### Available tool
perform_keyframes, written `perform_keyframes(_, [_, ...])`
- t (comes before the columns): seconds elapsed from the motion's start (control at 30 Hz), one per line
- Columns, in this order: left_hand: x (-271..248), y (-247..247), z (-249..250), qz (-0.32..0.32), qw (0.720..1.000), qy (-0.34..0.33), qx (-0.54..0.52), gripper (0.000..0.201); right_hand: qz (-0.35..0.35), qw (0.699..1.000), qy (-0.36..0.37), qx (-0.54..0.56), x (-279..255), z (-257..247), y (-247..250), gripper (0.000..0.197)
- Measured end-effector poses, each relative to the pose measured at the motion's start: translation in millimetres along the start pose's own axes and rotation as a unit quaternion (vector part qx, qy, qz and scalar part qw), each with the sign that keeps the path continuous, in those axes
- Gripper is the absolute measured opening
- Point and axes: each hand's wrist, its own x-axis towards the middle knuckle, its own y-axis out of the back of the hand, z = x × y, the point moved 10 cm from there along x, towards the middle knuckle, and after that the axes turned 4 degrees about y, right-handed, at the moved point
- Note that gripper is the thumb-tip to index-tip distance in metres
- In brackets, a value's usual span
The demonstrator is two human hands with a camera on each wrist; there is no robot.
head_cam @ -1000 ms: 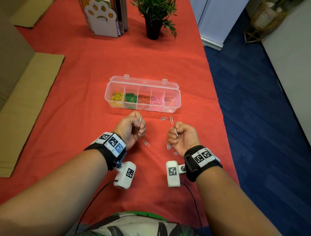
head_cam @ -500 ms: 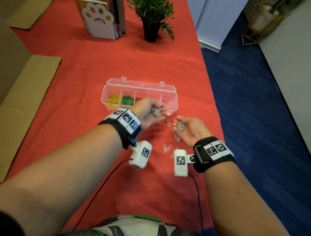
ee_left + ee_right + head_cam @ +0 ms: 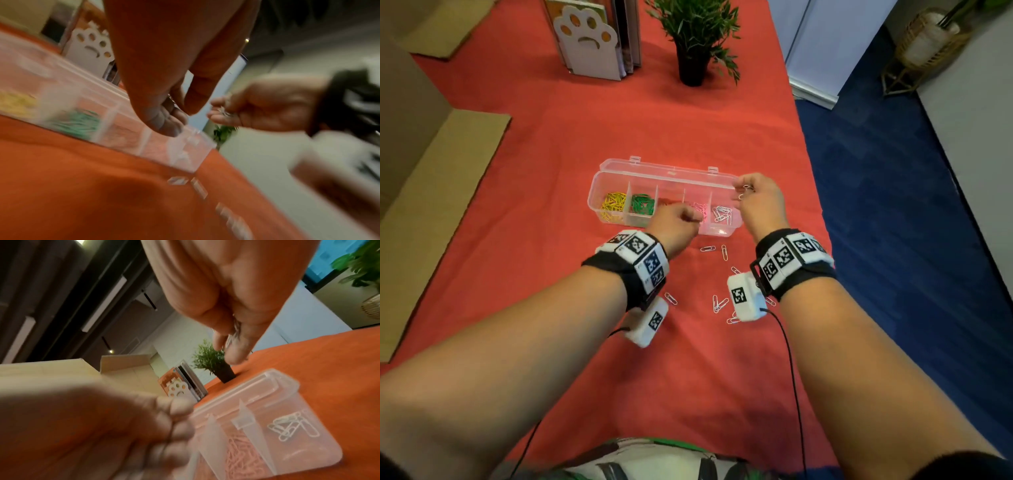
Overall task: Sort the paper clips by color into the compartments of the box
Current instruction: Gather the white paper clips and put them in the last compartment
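A clear compartment box [image 3: 594, 202] lies open on the red cloth, holding yellow [image 3: 613, 205], green [image 3: 642, 204], pink [image 3: 701, 208] and white clips [image 3: 722, 214] in separate sections. My right hand [image 3: 744, 192] hovers above the box's right end and pinches a bunch of white clips [image 3: 234, 331]. My left hand [image 3: 685, 217] is a fist over the box's front wall, near the pink section; I cannot tell if a clip is inside it. Several loose white clips [image 3: 719, 303] lie on the cloth between my wrists.
A potted plant [image 3: 693, 44] and a paw-shaped bookend with books [image 3: 592, 41] stand at the back. Cardboard [image 3: 438, 192] lies at the left. The table's right edge drops to blue carpet [image 3: 893, 205].
Both hands have gone forward from the loose clips to the box. The left palm, which showed white clips, is now a fist, and more white clips lie in the rightmost section.
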Motion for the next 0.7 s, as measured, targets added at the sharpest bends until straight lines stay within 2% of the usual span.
perform_keyframes(0.1, [-21.0, -2.2, -34.6, -0.041, 0.992, -0.023, 0.119, 0.019, -0.064, 0.993, 0.030, -0.098, -3.4, -16.7, -19.9, 0.055])
perform_keyframes(0.2, [-37.9, -4.9, -64.9, -0.075, 0.970, -0.023, 0.230, 0.025, -0.025, 0.994, 0.060, -0.090, -10.5, -22.3, -6.1, 0.064])
perform_keyframes(0.27, [-48.0, -9.8, -70.1, -0.086, 0.935, -0.068, 0.338, 0.031, -0.015, 0.997, 0.058, -0.057, -17.8, -11.7, -1.7, 0.056])
perform_keyframes(0.33, [-55.2, -16.5, -70.0, -0.095, 0.905, -0.120, 0.397, 0.035, -0.033, 0.996, 0.028, -0.080, -29.2, 11.0, -2.7, 0.044])
perform_keyframes(0.47, [-61.6, -29.8, -69.8, -0.115, 0.871, -0.174, 0.446, 0.028, -0.094, 0.963, -0.002, -0.253, -55.7, 63.1, -15.0, 0.029])
perform_keyframes(0.57, [-63.9, -36.5, -70.9, -0.123, 0.845, -0.189, 0.485, 0.024, -0.124, 0.932, -0.003, -0.341, -73.4, 87.3, -32.0, 0.023])
perform_keyframes(0.7, [-63.6, -42.5, -78.4, -0.123, 0.816, -0.186, 0.534, 0.021, -0.111, 0.911, 0.025, -0.397, -86.3, 90.0, -43.2, 0.028])
